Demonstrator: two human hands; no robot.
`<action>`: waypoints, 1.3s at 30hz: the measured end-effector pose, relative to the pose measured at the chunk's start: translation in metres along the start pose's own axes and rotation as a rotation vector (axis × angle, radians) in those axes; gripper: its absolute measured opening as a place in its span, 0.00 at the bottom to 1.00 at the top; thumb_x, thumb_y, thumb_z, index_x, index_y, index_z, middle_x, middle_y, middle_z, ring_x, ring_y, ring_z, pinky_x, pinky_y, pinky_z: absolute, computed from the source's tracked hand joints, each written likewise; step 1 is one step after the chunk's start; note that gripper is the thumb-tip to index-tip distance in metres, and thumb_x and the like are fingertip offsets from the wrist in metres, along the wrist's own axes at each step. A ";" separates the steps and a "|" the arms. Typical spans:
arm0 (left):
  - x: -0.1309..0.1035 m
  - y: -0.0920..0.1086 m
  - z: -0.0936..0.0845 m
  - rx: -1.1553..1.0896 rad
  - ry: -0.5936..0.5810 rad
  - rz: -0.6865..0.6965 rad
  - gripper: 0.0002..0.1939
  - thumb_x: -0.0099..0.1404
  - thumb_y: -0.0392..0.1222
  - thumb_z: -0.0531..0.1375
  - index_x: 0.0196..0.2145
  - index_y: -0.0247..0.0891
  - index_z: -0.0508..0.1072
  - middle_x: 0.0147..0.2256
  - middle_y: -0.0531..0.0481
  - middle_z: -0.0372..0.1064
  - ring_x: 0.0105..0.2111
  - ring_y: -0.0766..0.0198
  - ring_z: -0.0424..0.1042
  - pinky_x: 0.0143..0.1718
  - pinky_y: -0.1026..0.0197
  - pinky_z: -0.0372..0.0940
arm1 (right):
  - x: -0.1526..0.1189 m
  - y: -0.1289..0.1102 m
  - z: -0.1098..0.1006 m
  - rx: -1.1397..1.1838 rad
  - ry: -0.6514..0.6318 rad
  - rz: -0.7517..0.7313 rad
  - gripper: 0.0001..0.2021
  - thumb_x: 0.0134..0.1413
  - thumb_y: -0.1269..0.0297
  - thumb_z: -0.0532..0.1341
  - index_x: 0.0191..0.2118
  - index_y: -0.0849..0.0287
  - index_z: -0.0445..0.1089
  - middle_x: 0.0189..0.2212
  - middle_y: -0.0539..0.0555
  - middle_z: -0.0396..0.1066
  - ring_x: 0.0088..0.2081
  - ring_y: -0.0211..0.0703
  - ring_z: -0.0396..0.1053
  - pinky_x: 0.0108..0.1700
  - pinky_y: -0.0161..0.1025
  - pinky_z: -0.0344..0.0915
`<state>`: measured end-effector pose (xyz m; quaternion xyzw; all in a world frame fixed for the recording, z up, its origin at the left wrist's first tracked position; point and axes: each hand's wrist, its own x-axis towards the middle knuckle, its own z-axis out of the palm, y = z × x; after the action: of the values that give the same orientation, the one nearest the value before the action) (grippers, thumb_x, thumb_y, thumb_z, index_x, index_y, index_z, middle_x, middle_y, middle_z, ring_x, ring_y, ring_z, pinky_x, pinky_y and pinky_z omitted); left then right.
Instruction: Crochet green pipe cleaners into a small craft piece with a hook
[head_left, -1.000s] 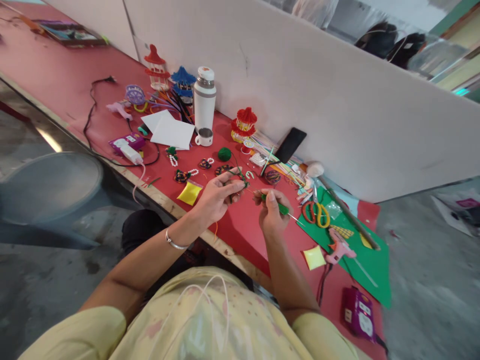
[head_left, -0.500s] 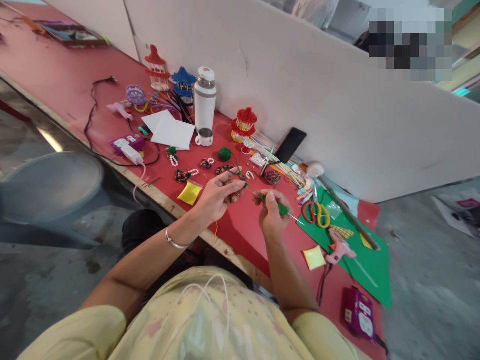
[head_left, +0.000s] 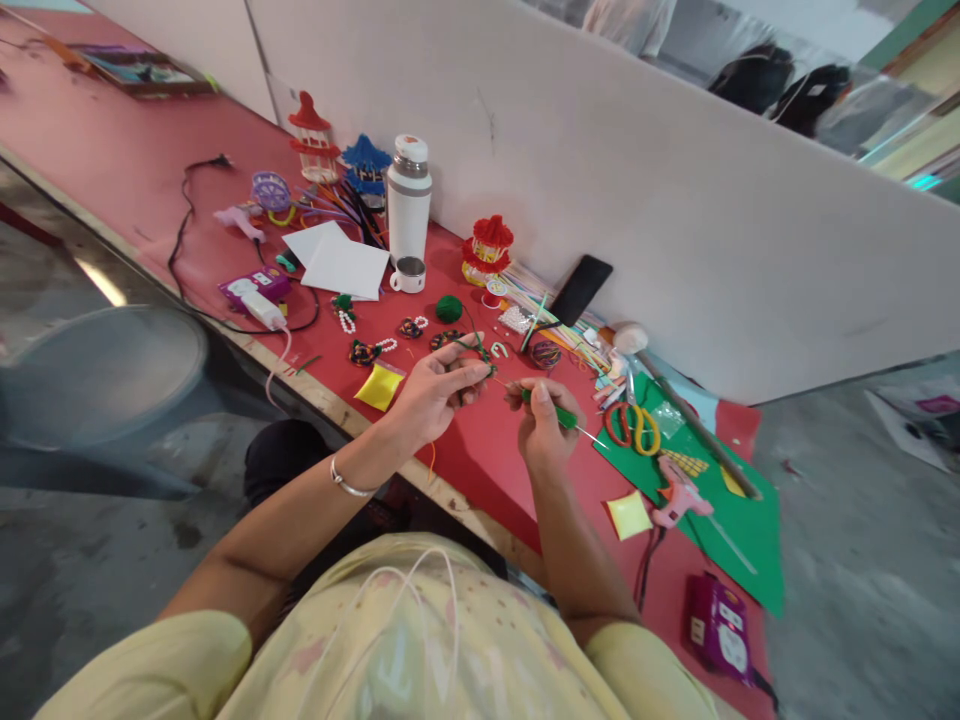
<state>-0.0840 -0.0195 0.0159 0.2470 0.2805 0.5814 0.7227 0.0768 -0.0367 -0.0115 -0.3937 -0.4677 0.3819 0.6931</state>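
Between the pinched fingers of the left hand (head_left: 439, 390) sat green yarn (head_left: 486, 354), which might have slipped had that pinch slackened, while near them those of the right hand (head_left: 544, 425) gripped a green-handled tool (head_left: 566, 419).

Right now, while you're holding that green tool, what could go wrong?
The thin metal rod on the green-handled tool sticks out beyond the right hand, so it might poke someone. The green yarn in the left hand could get tangled or slip loose. And the open cup stands close to the white sheets: if it's knocked, they might get wet, though I can't tell whether it holds a drink.
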 end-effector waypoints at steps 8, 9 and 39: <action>0.002 -0.002 -0.002 -0.008 0.000 -0.017 0.33 0.51 0.37 0.79 0.54 0.35 0.78 0.26 0.56 0.74 0.24 0.71 0.72 0.24 0.69 0.60 | 0.000 0.000 -0.001 -0.027 -0.023 0.000 0.12 0.61 0.51 0.69 0.36 0.53 0.82 0.29 0.51 0.83 0.29 0.43 0.80 0.32 0.40 0.73; 0.002 -0.002 -0.002 -0.005 0.000 -0.019 0.33 0.51 0.37 0.79 0.54 0.35 0.78 0.26 0.56 0.74 0.24 0.71 0.72 0.24 0.69 0.60 | -0.001 0.000 -0.001 -0.033 -0.034 -0.002 0.11 0.62 0.51 0.68 0.37 0.53 0.82 0.30 0.51 0.83 0.29 0.43 0.80 0.32 0.41 0.73; 0.002 -0.002 -0.002 0.059 0.049 0.188 0.35 0.50 0.37 0.79 0.55 0.36 0.78 0.29 0.53 0.79 0.21 0.74 0.67 0.20 0.68 0.57 | 0.007 -0.004 -0.007 -0.153 -0.014 0.031 0.12 0.63 0.51 0.67 0.39 0.55 0.82 0.31 0.54 0.85 0.27 0.40 0.78 0.28 0.37 0.68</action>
<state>-0.0833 -0.0174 0.0132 0.2790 0.2906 0.6441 0.6503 0.0858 -0.0336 -0.0075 -0.4502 -0.4940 0.3584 0.6518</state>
